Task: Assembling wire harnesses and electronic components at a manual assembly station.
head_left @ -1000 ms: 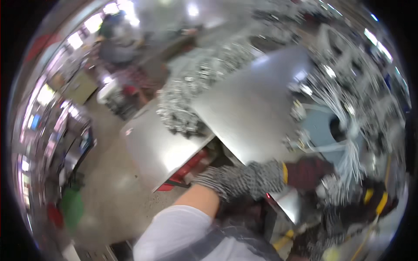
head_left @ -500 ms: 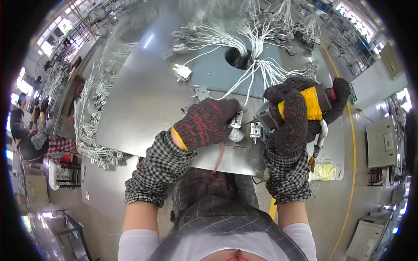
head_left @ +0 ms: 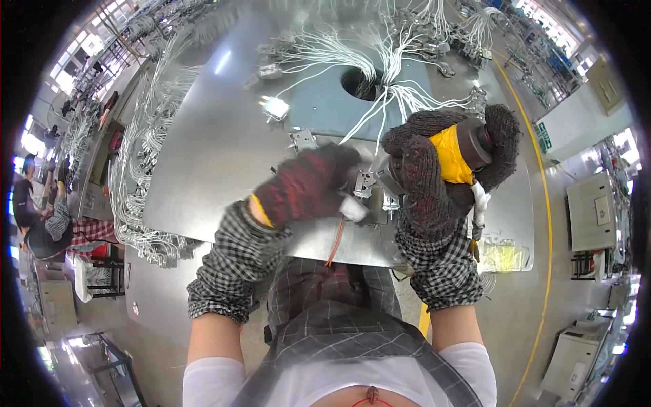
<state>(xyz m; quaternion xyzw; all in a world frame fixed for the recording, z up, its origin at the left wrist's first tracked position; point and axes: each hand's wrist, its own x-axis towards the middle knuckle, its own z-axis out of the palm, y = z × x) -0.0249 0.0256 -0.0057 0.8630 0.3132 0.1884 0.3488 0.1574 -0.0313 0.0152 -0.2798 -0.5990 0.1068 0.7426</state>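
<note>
My left hand (head_left: 305, 183), in a red-and-black knit glove, is smeared by motion. Its fingertips are at the left side of a small metal fitting (head_left: 364, 183), and whether they touch it cannot be told. By its thumb is a white piece (head_left: 353, 208), perhaps a wrapping. My right hand (head_left: 434, 180), in a dark knit glove, is closed around a dark power screwdriver (head_left: 453, 155) with yellow tape on its body. The tool's front end is close to the fitting's right side; its bit is hidden. A second metal fitting (head_left: 391, 202) lies just below the tool.
White wires (head_left: 407, 95) spread from a round hole (head_left: 359, 83) in a grey board (head_left: 319, 102) on the metal table (head_left: 196, 169). Bundled white cables (head_left: 139, 203) hang along the left edge. Another person (head_left: 44, 230) sits far left. A yellow-tinted clear bag (head_left: 505, 256) lies right.
My left hand has shifted left, baring more of the metal fitting. The power screwdriver has moved left, closer to that fitting, and its thin bit no longer shows.
</note>
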